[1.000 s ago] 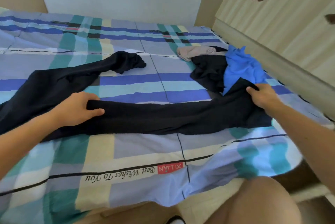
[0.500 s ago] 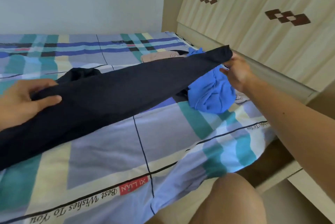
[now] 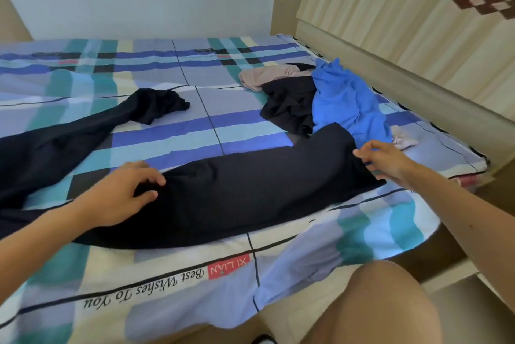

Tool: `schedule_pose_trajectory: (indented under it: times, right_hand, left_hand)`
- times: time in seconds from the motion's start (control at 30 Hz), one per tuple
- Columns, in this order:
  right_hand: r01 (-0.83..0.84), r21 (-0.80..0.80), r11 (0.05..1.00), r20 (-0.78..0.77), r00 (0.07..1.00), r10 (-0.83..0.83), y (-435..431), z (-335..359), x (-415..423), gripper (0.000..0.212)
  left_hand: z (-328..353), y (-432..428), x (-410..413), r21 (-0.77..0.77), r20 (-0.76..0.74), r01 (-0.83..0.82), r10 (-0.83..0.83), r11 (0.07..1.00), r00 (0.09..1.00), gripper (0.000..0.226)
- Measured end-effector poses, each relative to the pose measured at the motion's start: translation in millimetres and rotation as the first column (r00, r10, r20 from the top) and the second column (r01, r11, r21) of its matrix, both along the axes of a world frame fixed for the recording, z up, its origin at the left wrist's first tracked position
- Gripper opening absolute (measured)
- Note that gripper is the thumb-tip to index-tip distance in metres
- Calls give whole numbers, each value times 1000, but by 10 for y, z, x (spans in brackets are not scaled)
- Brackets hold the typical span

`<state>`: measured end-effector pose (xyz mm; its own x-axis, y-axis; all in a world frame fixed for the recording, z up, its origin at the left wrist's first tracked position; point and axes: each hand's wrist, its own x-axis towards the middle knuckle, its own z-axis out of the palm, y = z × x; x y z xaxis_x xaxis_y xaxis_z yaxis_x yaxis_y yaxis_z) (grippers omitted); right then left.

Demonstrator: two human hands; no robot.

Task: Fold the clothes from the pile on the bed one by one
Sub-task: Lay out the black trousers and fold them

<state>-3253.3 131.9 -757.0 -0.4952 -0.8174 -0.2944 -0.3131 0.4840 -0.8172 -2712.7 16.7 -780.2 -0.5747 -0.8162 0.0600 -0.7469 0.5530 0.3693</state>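
Long dark navy trousers [image 3: 237,198], soft matt cloth, lie spread on the bed close to its front edge. Near leg [image 3: 278,182] runs left to right, flat, mostly smooth. Far leg [image 3: 83,132] angles off toward the back, hem bunched into a crumpled knot. Judgement: laid out flat so the 2 legs can be matched before any fold.

Left hand [image 3: 119,196]: fingers curled, thumb and fingertips pinching a small ridge of cloth about mid-leg. Likely an anchor, so the fabric does not slide while the far end is squared.

Right hand [image 3: 381,161]: at the hem of the near leg, fingers loosely spread, tips resting on the hem edge. No pinch visible. Reads as smoothing or straightening the hem.

Pile [image 3: 306,98] sits at the back right, beside the cream wardrobe [image 3: 418,31] with brown diamond motifs:
- bright blue garment [image 3: 342,98], thin, drapey, heavily creased; the trouser hem meets its lower edge
- black garment [image 3: 287,104], rumpled, just left of the blue
- beige garment [image 3: 264,74], soft, rolled, behind both
- small pale scrap [image 3: 404,141] right of the blue; cannot tell what it is

Checked bedsheet [image 3: 167,282]: blue, teal and cream bands, smooth weave, printed lettering near the edge, hanging over the front.

Bare knee [image 3: 390,304] at the bottom of the view, close against the bed.

Judgement: limp cloth like this holds no crease alone; each fold will want pressing flat by palm
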Motion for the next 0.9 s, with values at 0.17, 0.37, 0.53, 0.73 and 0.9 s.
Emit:
schedule_pose_trajectory:
  times: [0.17,0.37,0.53,0.73,0.9]
  right_hand:
    - [-43,-27,999,-205,978,37,-102,21,174,43]
    - [-69,-90,994,-85,994,61,-165,28,311,65]
    - [-116,-214,970,13,992,122,-168,39,395,40]
    - [-72,-273,959,-321,947,-20,-86,129,119,31]
    - [41,-118,992,-654,749,-109,-64,60,-14,51]
  left_hand:
    - [-96,-205,-27,123,104,-288,276,950,955,51]
    - [67,-328,-65,293,78,-131,113,947,991,57]
    - [124,-314,-297,451,-57,-109,150,886,987,46]
    - [147,-454,-430,254,-128,-100,136,962,982,32]
    - [197,-458,-165,78,73,-57,51,995,996,49]
